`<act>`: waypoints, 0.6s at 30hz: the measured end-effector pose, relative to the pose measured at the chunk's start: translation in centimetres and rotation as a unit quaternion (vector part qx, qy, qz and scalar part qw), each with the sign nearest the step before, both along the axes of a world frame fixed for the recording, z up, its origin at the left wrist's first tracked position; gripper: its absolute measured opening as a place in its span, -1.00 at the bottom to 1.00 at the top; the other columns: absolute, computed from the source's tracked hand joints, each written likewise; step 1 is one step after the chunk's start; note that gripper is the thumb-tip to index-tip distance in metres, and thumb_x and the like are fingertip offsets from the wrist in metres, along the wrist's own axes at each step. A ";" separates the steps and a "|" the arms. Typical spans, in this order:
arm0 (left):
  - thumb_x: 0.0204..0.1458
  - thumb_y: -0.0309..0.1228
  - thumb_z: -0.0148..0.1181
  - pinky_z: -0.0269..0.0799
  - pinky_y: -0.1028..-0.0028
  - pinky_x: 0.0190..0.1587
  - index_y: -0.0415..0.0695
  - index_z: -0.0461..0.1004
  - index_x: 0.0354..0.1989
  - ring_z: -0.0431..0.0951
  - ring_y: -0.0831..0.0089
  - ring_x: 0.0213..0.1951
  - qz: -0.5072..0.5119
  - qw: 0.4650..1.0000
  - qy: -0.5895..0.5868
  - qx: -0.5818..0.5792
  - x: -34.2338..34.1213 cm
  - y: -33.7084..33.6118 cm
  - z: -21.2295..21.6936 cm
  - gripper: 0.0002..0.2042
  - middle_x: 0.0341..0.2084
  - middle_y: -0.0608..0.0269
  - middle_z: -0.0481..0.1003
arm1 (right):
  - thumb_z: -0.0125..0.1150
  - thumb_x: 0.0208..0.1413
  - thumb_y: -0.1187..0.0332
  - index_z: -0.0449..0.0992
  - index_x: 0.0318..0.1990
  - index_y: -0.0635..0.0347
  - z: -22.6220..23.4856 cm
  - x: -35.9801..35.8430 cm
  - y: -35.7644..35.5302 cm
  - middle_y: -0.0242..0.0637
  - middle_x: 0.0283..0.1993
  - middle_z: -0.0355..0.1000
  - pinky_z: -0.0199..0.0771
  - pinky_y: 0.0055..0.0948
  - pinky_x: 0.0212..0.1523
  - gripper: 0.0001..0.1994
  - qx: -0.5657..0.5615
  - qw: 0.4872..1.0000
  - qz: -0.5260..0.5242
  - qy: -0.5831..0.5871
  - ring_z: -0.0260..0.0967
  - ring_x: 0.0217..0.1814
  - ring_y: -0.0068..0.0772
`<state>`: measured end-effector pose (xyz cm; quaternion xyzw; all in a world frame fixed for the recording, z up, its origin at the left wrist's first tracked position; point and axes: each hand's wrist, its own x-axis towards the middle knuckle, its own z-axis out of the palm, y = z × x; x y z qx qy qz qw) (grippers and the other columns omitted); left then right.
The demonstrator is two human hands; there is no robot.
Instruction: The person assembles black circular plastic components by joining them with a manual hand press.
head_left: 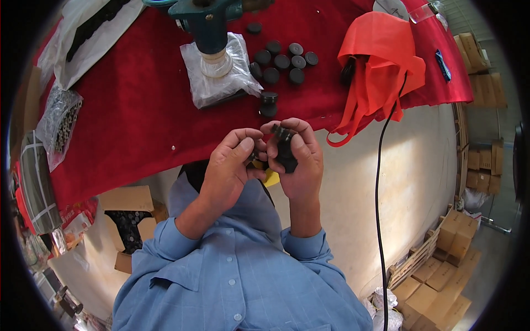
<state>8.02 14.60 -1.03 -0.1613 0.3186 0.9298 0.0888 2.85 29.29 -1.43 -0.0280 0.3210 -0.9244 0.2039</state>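
Observation:
Just off the near edge of the table, both my hands are raised close together in front of my chest. My right hand point(305, 161) grips a small black part point(285, 150) with a notched upper end, thumb laid along it. My left hand point(226, 165) is closed beside it, thumb and fingertips pinched together. Something small and dark shows at those fingertips, too hidden to name. Beyond my hands, black round caps point(282, 61) lie scattered, and two more sit near the edge, one a short black cap point(269, 98).
A dark green press point(208, 25) stands over a clear plastic bag point(201, 91) on the red-covered table point(127, 116). An orange-red cloth bag point(378, 41) hangs at the right edge, a black cable point(377, 193) running down past it. Below left is an open carton point(126, 197) of black parts.

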 end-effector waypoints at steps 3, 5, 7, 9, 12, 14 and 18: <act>0.32 -0.28 0.12 0.48 0.55 -0.32 -0.18 0.41 0.05 0.50 0.58 -0.26 -0.006 0.999 0.007 -0.034 -0.1 0.1 0.3 -0.74 -0.25 0.31 0.48 | 0.00 0.30 0.54 0.34 0.12 0.31 0.3 1.0 -0.1 -0.09 0.13 0.42 0.43 -0.62 -0.19 -0.74 0.213 0.962 -0.044 0.167 0.37 -0.20 -0.64; 0.31 -0.28 0.14 0.45 0.57 -0.34 -0.17 0.43 0.02 0.49 0.60 -0.28 -0.026 0.998 0.012 -0.063 0.1 -0.2 -0.2 -0.74 -0.30 0.34 0.49 | 0.04 0.28 0.55 0.34 0.12 0.31 0.5 1.4 -0.3 -0.08 0.15 0.42 0.45 -0.58 -0.14 -0.72 0.263 0.940 -0.057 0.210 0.38 -0.18 -0.61; 0.29 -0.31 0.17 0.38 0.59 -0.40 -0.17 0.46 -0.04 0.46 0.64 -0.35 -0.044 0.998 0.018 -0.046 0.3 -0.7 -0.7 -0.79 -0.35 0.38 0.50 | 0.15 0.18 0.58 0.37 0.10 0.31 0.3 1.4 -0.1 -0.05 0.17 0.42 0.47 -0.49 -0.04 -0.67 0.345 0.889 -0.082 0.289 0.44 -0.08 -0.47; 0.27 -0.35 0.19 0.38 0.60 -0.41 -0.18 0.48 -0.07 0.45 0.64 -0.37 -0.045 0.992 0.012 -0.119 0.8 -0.7 -0.1 -0.82 -0.33 0.35 0.50 | 0.17 0.14 0.60 0.38 0.10 0.31 -0.2 1.3 0.2 -0.04 0.16 0.43 0.47 -0.47 -0.03 -0.65 0.368 0.866 -0.091 0.327 0.44 -0.05 -0.41; 0.19 -0.46 0.24 0.41 0.61 -0.41 -0.21 0.51 -0.10 0.48 0.58 -0.38 0.008 0.925 0.104 -0.366 1.1 -0.2 0.0 -0.84 -0.30 0.27 0.51 | 0.21 0.08 0.63 0.41 0.10 0.31 0.2 1.9 0.3 -0.05 0.12 0.45 0.47 -0.43 -0.01 -0.61 0.393 0.842 -0.107 0.353 0.45 0.01 -0.31; 0.13 -0.53 0.27 0.45 0.60 -0.40 -0.22 0.52 -0.11 0.52 0.52 -0.38 0.062 0.826 0.196 -0.525 1.1 0.0 0.0 -0.83 -0.29 0.21 0.52 | 0.22 0.06 0.64 0.43 0.11 0.31 0.4 2.3 0.4 -0.06 0.09 0.47 0.47 -0.43 -0.01 -0.59 0.395 0.846 -0.115 0.340 0.45 0.03 -0.28; 0.04 -0.60 0.31 0.54 0.48 -0.27 -0.23 0.54 -0.05 0.61 0.32 -0.25 0.102 0.710 0.300 -0.629 1.1 -0.1 0.8 -0.72 -0.20 0.07 0.54 | 0.29 0.04 0.63 0.52 0.03 0.29 0.6 2.6 1.0 -0.12 0.01 0.47 0.48 -0.46 -0.13 -0.65 0.400 0.841 -0.141 0.335 0.45 -0.10 -0.36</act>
